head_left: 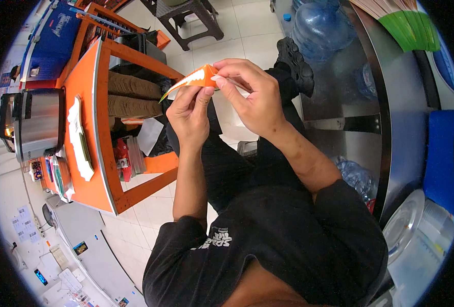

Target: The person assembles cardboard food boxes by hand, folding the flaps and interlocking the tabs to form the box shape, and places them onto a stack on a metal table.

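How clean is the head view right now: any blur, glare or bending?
Head view: the hands, left hand and right hand, and the orange paper piece look sharp; glare streaks the steel counter; fisheye bends the orange table edges, with a black rim around the picture.

an orange wooden table with a lower shelf (86,153) carries a white folded cloth (78,140) and small packets; brown folded fabric (134,97) lies on its shelf. a white tiled floor (247,36) bears a dark stool (188,20) and blue water jugs (321,25).

Head-worn fisheye, steeply downward, close.
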{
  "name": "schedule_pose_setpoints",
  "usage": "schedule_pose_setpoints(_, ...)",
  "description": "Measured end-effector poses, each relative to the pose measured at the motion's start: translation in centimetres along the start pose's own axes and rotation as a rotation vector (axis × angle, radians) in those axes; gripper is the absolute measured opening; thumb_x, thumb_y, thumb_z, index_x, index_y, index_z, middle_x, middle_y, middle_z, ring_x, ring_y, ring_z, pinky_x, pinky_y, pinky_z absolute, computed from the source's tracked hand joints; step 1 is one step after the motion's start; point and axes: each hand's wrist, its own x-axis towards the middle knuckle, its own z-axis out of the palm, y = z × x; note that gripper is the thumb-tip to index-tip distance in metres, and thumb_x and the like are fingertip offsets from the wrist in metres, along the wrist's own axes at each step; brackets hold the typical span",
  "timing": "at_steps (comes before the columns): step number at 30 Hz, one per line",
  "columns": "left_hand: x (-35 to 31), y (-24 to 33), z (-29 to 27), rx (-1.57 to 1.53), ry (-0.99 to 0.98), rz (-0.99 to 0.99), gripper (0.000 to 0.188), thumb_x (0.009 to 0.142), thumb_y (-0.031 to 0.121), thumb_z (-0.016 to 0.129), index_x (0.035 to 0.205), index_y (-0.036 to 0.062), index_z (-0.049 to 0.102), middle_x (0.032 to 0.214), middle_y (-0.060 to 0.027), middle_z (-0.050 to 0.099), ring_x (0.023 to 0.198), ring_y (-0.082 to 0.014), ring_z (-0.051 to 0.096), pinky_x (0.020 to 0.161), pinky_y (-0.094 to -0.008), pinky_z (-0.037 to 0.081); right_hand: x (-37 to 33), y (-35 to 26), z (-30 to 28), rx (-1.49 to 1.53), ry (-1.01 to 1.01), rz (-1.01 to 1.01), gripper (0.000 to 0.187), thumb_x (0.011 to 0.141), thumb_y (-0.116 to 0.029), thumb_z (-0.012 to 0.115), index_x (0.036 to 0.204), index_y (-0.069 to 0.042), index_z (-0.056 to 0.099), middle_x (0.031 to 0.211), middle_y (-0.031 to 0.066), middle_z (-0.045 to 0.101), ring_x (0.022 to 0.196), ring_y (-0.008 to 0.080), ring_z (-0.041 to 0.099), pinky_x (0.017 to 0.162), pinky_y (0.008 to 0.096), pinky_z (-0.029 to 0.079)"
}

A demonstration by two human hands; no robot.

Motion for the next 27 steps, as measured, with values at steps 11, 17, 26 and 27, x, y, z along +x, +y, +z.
schedule_pose_setpoints(11,0.4,0.1,0.1,-0.064,-0.017,-0.058,0.015,0.085,0.006,0.069,0.094,-0.0056,0.067,0.083,-0.0043,0.063,0.074,-0.0085,0.053,0.068,-0.0210,0.042,0.3,-0.3,-0.4,-0.017,-0.033,0.013,0.012,0.085,-0.003,0.062,0.094,0.004,0.062,0.104,0.0149,0.063,0.091,0.0226,0.066,0.077,0.0306,0.056)
schedule_pose_setpoints(17,0.5,0.4,0.0,-0.045,-0.038,-0.075,0.015,0.086,0.006,0.069,0.094,-0.0057,0.067,0.085,-0.0049,0.064,0.077,-0.0088,0.056,0.070,-0.0213,0.044,0.5,-0.4,-0.4,-0.071,-0.027,0.017,0.013,0.085,-0.005,0.063,0.095,0.004,0.063,0.103,0.0139,0.064,0.090,0.0212,0.066,0.078,0.0305,0.055)
schedule_pose_setpoints(26,0.9,0.4,-0.1,-0.107,-0.048,-0.171,0.018,0.086,0.008,0.069,0.100,-0.0043,0.067,0.083,-0.0041,0.066,0.075,-0.0079,0.059,0.071,-0.0210,0.047,-0.1,0.9,-0.3,0.180,-0.074,0.127,0.017,0.084,-0.006,0.067,0.099,0.001,0.065,0.111,0.0150,0.066,0.095,0.0196,0.067,0.084,0.0299,0.053)
schedule_pose_setpoints(27,0.9,0.2,0.0,-0.195,-0.059,-0.191,0.020,0.087,0.008,0.068,0.103,-0.0046,0.066,0.086,-0.0047,0.066,0.078,-0.0085,0.059,0.073,-0.0216,0.048,-0.2,1.2,0.0,0.154,-0.058,0.094,0.018,0.084,-0.006,0.067,0.100,0.000,0.064,0.112,0.0154,0.066,0.094,0.0203,0.067,0.083,0.0305,0.053)
